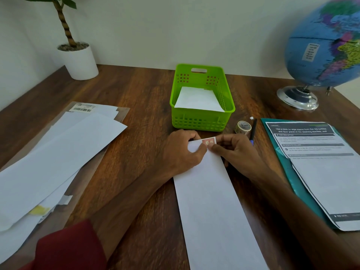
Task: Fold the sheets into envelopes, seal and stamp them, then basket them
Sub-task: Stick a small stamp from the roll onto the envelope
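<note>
A long white folded envelope (212, 201) lies lengthwise on the wooden desk in front of me. A small red stamp (209, 141) sits at its far right corner. My left hand (183, 151) rests on the envelope's far end, thumb beside the stamp. My right hand (235, 151) pinches the stamp's right edge against the paper. Just beyond them stands a green plastic basket (202, 121) with white envelopes inside. A loose stack of white sheets (54, 156) lies at the left on a clear sleeve.
A tape roll (242, 127) and a black pen (253, 129) lie right of the basket. A teal folder with a printed instruction page (319, 168) fills the right side. A globe (323, 47) stands at back right, a potted plant (78, 57) at back left.
</note>
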Available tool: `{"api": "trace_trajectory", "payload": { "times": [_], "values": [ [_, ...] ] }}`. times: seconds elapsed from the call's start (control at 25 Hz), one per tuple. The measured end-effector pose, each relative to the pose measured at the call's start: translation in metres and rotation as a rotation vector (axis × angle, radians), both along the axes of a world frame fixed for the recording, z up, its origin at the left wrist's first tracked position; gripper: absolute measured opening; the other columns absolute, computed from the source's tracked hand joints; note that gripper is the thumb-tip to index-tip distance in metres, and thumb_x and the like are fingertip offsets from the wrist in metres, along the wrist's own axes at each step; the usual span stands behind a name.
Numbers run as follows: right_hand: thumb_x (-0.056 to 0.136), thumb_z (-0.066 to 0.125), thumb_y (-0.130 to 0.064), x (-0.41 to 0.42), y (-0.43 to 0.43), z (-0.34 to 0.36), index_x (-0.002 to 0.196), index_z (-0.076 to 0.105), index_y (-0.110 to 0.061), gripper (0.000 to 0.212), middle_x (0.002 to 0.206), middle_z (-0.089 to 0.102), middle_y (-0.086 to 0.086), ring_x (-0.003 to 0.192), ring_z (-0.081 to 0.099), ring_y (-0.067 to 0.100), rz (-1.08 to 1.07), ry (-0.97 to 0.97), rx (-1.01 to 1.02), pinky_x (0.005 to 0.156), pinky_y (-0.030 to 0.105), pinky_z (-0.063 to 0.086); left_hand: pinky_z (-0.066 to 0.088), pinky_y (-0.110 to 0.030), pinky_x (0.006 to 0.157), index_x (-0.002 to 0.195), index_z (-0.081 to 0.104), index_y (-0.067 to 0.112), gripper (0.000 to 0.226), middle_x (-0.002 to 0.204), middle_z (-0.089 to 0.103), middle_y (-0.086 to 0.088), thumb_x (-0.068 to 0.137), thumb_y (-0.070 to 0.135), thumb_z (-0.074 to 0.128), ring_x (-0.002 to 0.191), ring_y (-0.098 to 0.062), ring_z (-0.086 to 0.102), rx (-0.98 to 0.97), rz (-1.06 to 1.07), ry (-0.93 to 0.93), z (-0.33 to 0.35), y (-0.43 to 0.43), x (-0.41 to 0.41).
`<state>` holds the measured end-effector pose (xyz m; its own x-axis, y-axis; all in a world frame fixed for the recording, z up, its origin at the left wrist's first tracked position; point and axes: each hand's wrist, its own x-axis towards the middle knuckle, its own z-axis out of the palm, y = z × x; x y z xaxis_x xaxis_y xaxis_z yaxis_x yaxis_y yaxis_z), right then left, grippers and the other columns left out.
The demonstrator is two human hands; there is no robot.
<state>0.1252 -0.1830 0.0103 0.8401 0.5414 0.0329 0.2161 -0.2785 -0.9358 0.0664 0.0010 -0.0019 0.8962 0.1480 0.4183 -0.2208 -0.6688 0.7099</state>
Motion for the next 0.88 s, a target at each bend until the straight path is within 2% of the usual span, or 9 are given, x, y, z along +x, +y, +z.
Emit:
{"api": "trace_trajectory", "payload": {
  "times": [0.12, 0.28, 0.48, 0.64, 0.76, 0.88],
  "values": [
    [0.098, 0.065, -0.016, 0.0001, 0.0002, 0.0, 0.109, 0.076, -0.012, 0.016, 0.093, 0.08, 0.006, 0.067, 0.07, 0.007, 0.015, -0.027, 0.0, 0.045, 0.015, 0.048, 0.043, -0.021, 0.055, 0.073, 0.069, 0.02, 0.035, 0.068, 0.066, 0.008, 0.082, 0.054, 0.065, 0.063, -0.011, 0.06, 0.029, 0.002, -0.018, -0.0012, -0.0011, 0.001],
    [0.099, 0.063, -0.014, 0.0001, 0.0005, -0.0001, 0.108, 0.075, -0.015, 0.015, 0.094, 0.08, 0.006, 0.069, 0.07, 0.005, 0.051, 0.0, 0.029, 0.048, 0.017, 0.05, 0.044, -0.022, 0.057, 0.074, 0.068, 0.023, 0.027, 0.069, 0.066, 0.012, 0.083, 0.048, 0.069, 0.065, -0.007, 0.06, 0.023, 0.001, 0.005, -0.0028, 0.0009, 0.0027],
    [0.101, 0.06, -0.011, 0.0032, -0.002, -0.0012, 0.113, 0.075, -0.012, 0.019, 0.097, 0.08, 0.004, 0.076, 0.074, 0.01, 0.064, 0.021, 0.046, 0.051, 0.017, 0.053, 0.044, -0.021, 0.058, 0.075, 0.064, 0.03, 0.019, 0.07, 0.064, 0.015, 0.084, 0.046, 0.067, 0.065, -0.005, 0.059, 0.03, -0.015, 0.016, -0.0003, 0.0023, 0.0024],
    [0.102, 0.059, -0.011, 0.0034, -0.0007, -0.0027, 0.11, 0.076, -0.016, 0.019, 0.097, 0.08, 0.004, 0.081, 0.076, 0.018, 0.044, 0.04, 0.054, 0.057, 0.024, 0.057, 0.038, -0.011, 0.059, 0.08, 0.068, 0.025, 0.021, 0.074, 0.066, 0.013, 0.086, 0.044, 0.063, 0.067, -0.005, 0.059, 0.067, -0.036, 0.01, -0.001, 0.0028, 0.0028],
    [0.103, 0.056, -0.008, 0.0068, -0.0015, -0.0036, 0.108, 0.076, -0.014, 0.021, 0.098, 0.08, 0.005, 0.085, 0.076, 0.023, 0.023, 0.084, 0.052, 0.065, 0.031, 0.06, 0.044, -0.017, 0.062, 0.088, 0.073, 0.019, 0.02, 0.081, 0.071, 0.009, 0.086, 0.035, 0.06, 0.073, -0.009, 0.062, 0.048, -0.065, 0.027, -0.0023, 0.0039, 0.0045],
    [0.102, 0.059, -0.012, 0.0048, -0.0015, -0.0006, 0.098, 0.077, -0.02, 0.02, 0.094, 0.08, 0.001, 0.08, 0.076, 0.014, -0.015, 0.047, 0.055, 0.061, 0.021, 0.059, 0.047, -0.023, 0.063, 0.092, 0.075, 0.016, 0.023, 0.082, 0.072, 0.005, 0.085, 0.029, 0.057, 0.075, -0.011, 0.062, 0.039, -0.075, 0.037, -0.0032, 0.0039, 0.0047]
  ]
}}
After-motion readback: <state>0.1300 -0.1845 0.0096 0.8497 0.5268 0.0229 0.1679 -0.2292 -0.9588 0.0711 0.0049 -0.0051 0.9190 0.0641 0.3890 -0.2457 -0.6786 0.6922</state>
